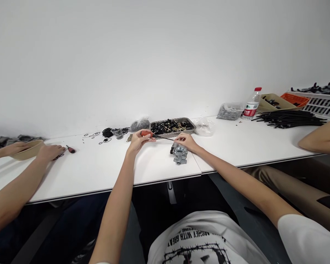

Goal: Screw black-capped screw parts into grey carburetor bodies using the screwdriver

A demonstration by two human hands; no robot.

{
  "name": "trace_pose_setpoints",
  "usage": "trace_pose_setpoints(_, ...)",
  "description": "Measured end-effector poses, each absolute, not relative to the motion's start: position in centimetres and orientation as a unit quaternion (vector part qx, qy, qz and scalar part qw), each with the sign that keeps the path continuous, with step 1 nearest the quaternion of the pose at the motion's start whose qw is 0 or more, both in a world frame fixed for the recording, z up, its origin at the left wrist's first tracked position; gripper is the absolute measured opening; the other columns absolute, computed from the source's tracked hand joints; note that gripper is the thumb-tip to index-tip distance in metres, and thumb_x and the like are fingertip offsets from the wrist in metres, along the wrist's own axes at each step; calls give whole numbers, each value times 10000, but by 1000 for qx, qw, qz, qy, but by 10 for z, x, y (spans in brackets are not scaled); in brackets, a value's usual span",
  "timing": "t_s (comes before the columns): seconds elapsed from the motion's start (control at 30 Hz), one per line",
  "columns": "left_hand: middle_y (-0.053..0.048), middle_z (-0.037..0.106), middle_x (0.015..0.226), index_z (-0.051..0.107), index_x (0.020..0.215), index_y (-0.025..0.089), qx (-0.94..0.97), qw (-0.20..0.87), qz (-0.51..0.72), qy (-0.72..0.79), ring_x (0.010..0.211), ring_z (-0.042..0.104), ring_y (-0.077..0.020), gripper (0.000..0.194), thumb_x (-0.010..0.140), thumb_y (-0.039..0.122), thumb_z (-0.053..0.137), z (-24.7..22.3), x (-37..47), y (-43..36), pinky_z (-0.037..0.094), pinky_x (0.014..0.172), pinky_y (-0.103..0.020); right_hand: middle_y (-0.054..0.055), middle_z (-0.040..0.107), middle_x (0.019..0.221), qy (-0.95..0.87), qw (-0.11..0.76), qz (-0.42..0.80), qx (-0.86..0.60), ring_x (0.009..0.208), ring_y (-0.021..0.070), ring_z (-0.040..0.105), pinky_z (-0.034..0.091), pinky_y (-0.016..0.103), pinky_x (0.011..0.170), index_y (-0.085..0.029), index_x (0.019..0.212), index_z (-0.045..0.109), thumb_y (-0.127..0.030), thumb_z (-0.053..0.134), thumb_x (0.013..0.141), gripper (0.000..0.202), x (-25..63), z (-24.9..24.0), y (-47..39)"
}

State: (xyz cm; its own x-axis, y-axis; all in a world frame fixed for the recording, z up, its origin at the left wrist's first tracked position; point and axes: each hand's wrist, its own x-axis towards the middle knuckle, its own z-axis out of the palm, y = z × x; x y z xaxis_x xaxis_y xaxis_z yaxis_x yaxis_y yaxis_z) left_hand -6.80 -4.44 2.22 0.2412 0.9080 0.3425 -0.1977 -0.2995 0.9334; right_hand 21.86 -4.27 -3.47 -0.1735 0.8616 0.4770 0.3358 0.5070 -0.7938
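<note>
A screwdriver [146,134] with a red handle and a dark shaft lies across my left hand [139,140], whose fingers are wrapped round the handle. Its shaft points right, towards my right hand [187,141]. The fingers of that hand are pinched together at the shaft's tip; whatever small thing they hold is hidden. Just below the right hand, a grey metal carburetor [179,154] rests on the white table [154,168], with a black part on its left side. My right hand partly covers the carburetor's top.
Behind my hands stands a metal tray [194,126] of small black and brass parts, between plastic bags [204,127]. Black O-rings [107,140] and another screwdriver [70,149] lie left. Co-workers' arms [22,179] reach in at both sides. A bottle [251,106] and black hoses [288,119] are right.
</note>
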Motion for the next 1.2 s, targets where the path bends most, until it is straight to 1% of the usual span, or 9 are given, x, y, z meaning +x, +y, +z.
trace_pose_setpoints(0.1,-90,743,902,699,912,136,600,514,536,298,733,736,-238,407,611,331,892,22,-68,-44,634,829,-492,73,653,902,-724,488,260,-412,758,180,558,475,341,716,-181,764,769,-368,767,733,190,219,-36,-41)
trace_pose_setpoints(0.3,-76,740,859,698,906,131,607,518,523,299,721,738,-238,389,616,305,890,20,-67,-42,639,820,-491,69,646,882,-729,490,258,-402,744,176,553,479,343,698,-182,753,767,-400,780,736,219,220,-38,-38)
trace_pose_setpoints(0.5,-70,737,850,701,908,124,609,519,515,307,716,744,-240,387,617,297,888,20,-66,-42,639,808,-458,70,634,885,-732,498,248,-392,740,177,537,469,342,674,-182,769,774,-383,761,751,202,220,-39,-37)
trace_pose_setpoints(0.67,-63,734,852,700,904,129,597,521,536,291,718,736,-228,377,625,303,885,21,-66,-43,645,803,-468,62,610,869,-745,508,229,-367,700,162,512,456,323,633,-184,782,762,-353,742,750,173,222,-43,-34)
trace_pose_setpoints(0.83,-63,731,846,700,915,128,599,524,532,290,716,739,-231,379,629,296,884,21,-65,-43,647,794,-463,59,586,876,-767,495,223,-342,683,154,495,450,316,616,-176,734,731,-298,723,745,123,222,-46,-31)
trace_pose_setpoints(1.0,-59,723,821,697,907,128,602,524,524,297,712,738,-230,384,622,302,885,20,-64,-43,648,783,-452,56,584,875,-778,488,210,-336,695,156,504,433,299,598,-174,720,716,-220,694,741,55,222,-48,-30)
trace_pose_setpoints(1.2,-59,718,819,696,891,123,608,522,511,310,700,732,-227,390,607,308,887,19,-61,-44,645,775,-455,55,581,866,-788,474,193,-342,726,165,529,432,297,612,-171,695,709,-174,686,744,54,224,-49,-28)
